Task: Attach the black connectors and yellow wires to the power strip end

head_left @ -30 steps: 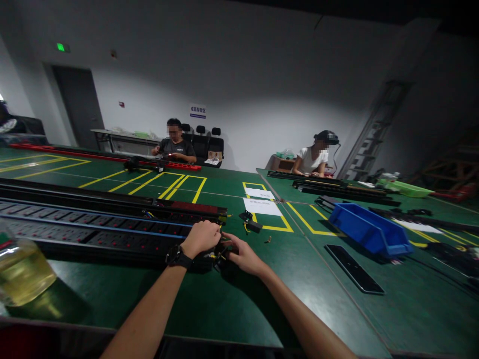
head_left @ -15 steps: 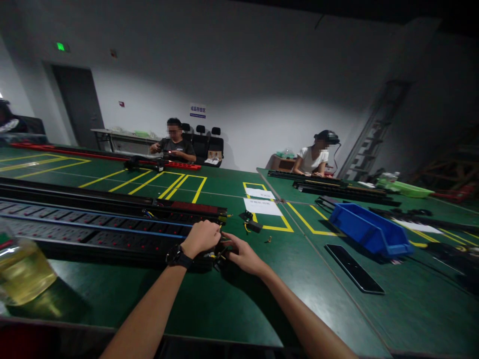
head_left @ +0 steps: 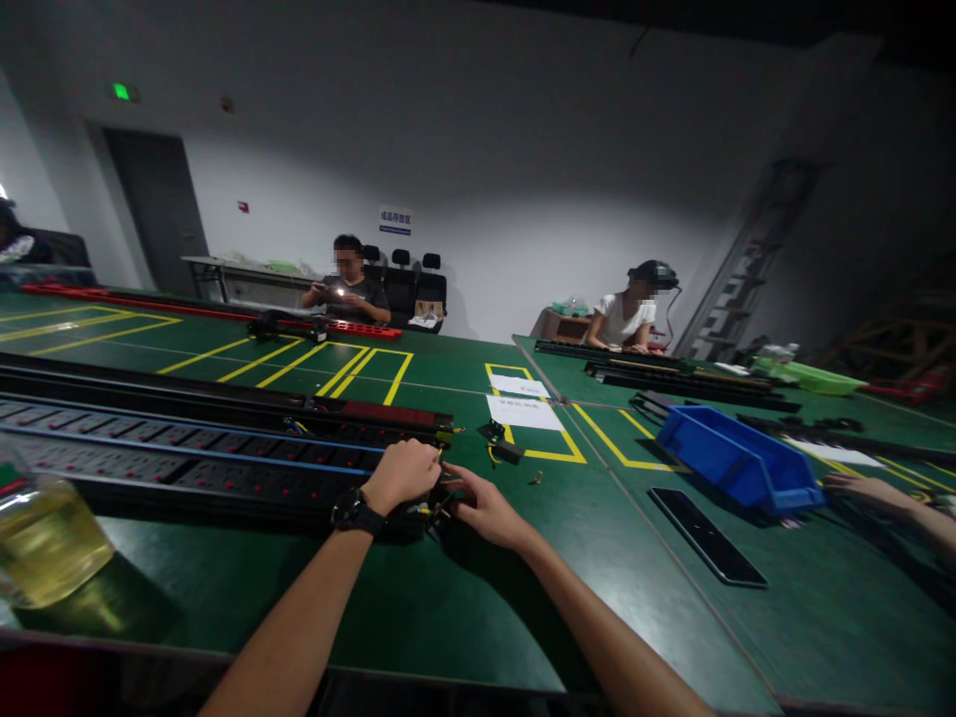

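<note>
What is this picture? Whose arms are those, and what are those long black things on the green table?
The camera sits on a person's head, so the two arms are that person's own. The left hand, with a watch on its wrist, and the right hand meet at the end of a long black power strip and pinch small wires there; how tight the grip is, I cannot tell. Nearby on the green table lie a blue bin, white papers and a bottle of yellow liquid. Other people sit at the far tables, and another person's hand reaches in at the right.
</note>
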